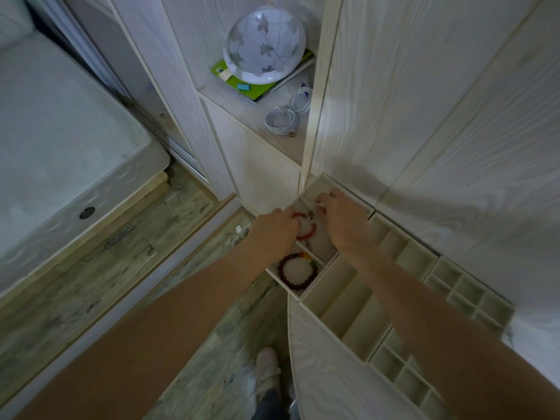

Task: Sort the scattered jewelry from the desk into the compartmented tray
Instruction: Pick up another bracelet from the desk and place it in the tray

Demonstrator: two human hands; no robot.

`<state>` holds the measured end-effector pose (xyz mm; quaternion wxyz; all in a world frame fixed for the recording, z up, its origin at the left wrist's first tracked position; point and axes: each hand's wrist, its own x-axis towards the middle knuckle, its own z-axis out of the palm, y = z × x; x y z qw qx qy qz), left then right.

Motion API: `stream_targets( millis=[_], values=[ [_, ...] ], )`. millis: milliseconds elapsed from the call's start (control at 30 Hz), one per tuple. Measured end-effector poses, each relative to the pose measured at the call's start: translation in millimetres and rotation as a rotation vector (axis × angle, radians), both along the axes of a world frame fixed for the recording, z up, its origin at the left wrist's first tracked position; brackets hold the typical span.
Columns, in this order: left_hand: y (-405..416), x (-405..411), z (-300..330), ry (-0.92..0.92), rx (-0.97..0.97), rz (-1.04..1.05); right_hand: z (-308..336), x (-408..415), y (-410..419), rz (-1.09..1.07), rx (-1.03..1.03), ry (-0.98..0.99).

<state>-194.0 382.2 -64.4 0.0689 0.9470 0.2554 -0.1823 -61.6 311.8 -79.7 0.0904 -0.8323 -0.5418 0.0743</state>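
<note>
Nearest us: L forearm and R forearm, both reaching fwd into the compartmented tray. The tray's long axis runs from lower right to upper centre. L hand curls its fingers onto a red bead bracelet lying flat in a far compartment. R hand has fingers bent down into the same compartment; whether it grips anything we cannot tell. A dark bead bracelet lies flat in the next compartment, toward us. Nearby: shoe on floor, coiled cables and a dome lamp on the shelf.
</note>
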Motion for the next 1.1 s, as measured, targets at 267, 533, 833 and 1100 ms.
stream_targets(
  millis=[267, 533, 833, 1100],
  values=[
    [-5.6, 4.3, 1.3, -0.024, -0.065, -0.024, -1.9, -12.3, -14.4, 0.01, -0.165, -0.086],
    [-7.8, 4.7, -5.3, -0.072, -0.085, 0.004, 1.7, -14.6, 2.4, 0.092, -0.232, -0.171],
    [2.9, -1.3, -1.8, 0.033, -0.128, -0.033, -5.4, -4.1, -10.8, 0.083, -0.155, -0.182],
    [-0.8, -1.4, 4.6, 0.027, -0.117, -0.026, 4.5, -15.1, 1.8, 0.079, -0.247, -0.154]
  ],
)
